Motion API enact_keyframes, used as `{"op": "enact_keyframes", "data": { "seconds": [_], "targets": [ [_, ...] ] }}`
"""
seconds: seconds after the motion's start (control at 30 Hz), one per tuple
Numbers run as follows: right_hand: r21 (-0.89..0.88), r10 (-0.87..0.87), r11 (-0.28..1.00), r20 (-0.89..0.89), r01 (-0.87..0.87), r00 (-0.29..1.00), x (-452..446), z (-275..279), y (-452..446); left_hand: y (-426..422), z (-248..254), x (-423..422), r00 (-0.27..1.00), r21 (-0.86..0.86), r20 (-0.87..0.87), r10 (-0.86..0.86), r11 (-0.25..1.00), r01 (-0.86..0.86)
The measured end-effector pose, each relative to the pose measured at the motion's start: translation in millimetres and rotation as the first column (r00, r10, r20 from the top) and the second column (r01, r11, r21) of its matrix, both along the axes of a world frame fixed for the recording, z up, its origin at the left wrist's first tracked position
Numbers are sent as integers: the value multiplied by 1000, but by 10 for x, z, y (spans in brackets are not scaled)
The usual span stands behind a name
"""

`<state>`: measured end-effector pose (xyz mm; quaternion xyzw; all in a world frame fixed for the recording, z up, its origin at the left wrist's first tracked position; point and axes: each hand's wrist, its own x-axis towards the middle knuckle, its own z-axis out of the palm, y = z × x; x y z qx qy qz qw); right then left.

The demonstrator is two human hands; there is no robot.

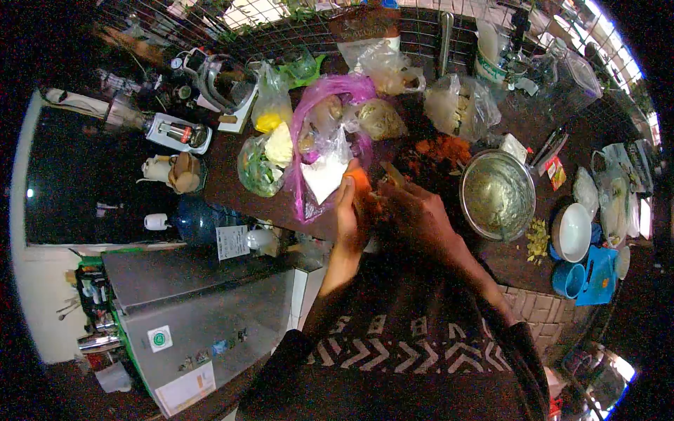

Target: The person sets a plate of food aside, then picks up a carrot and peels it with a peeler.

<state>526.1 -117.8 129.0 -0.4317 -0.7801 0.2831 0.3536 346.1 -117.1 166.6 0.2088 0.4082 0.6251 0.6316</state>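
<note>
My left hand (345,210) is closed around an orange carrot (359,182), held over the table's front edge close to my body. Beside it, my right hand (421,216) is smeared by motion, with its fingers curled near the carrot. A thin tan-coloured piece (392,173) sticks out at its fingertips; blur and shadow hide what kind of tool it is. Orange carrot shreds (442,151) lie on the dark table (428,186) just beyond my hands. A white-filled clear plastic bag (325,175) rests on a purple plastic bag (307,200) left of the carrot.
To the right stands a metal bowl (497,195), with pale chopped pieces (538,242) by it. A white bowl (571,233), blue cup (568,280) and blue board (599,275) sit further right. Bagged food (461,109) lies behind. A kitchen scale (181,133) stands left.
</note>
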Motion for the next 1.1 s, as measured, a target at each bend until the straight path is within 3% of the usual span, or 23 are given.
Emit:
{"op": "enact_keyframes", "data": {
  "seconds": [0.03,0.07,0.2,0.3,0.33,0.4,0.43,0.53,0.6,0.63,0.7,0.77,0.8,0.83,0.9,1.0,1.1],
  "targets": [
    [52,-31,998,-9,32,999,-32,244,29,5,-164,-23,1000,1,-1,-5,1000,5],
    [103,-62,993,-19,64,998,-52,382,53,9,-378,-34,992,20,110,-66,998,64],
    [94,-53,994,-2,53,999,-105,268,129,-19,-361,120,959,137,253,-129,986,97],
    [-3,-60,998,77,60,995,-116,223,55,-17,-379,12,908,127,370,-196,979,159],
    [-20,-64,998,68,66,996,-108,139,24,-3,-229,41,907,125,371,-197,979,162],
    [-37,-70,997,59,72,996,-29,41,-47,31,33,98,982,15,187,18,1000,-21],
    [-68,-32,997,106,39,994,21,22,-82,23,41,60,982,16,187,19,1000,-22],
    [-116,18,993,137,-2,990,124,-38,-105,3,57,-15,993,200,-103,-52,977,72],
    [-127,25,992,125,-9,992,123,172,-88,76,67,-2,989,-22,149,12,1000,-8],
    [-123,2,992,102,11,995,86,616,-74,62,81,-12,989,-22,148,12,1000,-9],
    [-120,-21,992,78,31,997,75,734,-11,17,108,-45,972,59,180,-151,988,142],
    [-77,-36,997,-86,29,996,96,207,108,27,74,-8,983,23,152,-101,995,98],
    [-78,-37,996,-87,30,996,85,-75,151,31,58,17,991,-12,123,-51,999,52],
    [-65,-17,998,33,19,999,68,-364,188,29,87,53,991,-13,122,-52,998,54],
    [-53,4,999,153,5,988,39,-408,150,21,186,116,987,-2,159,-34,999,35],
    [-66,24,998,159,-14,987,43,-289,-33,48,58,-17,985,35,166,-56,998,51],
    [-214,132,974,258,-77,957,230,-309,-102,59,-273,-216,991,88,87,-98,992,90]
  ]
}}
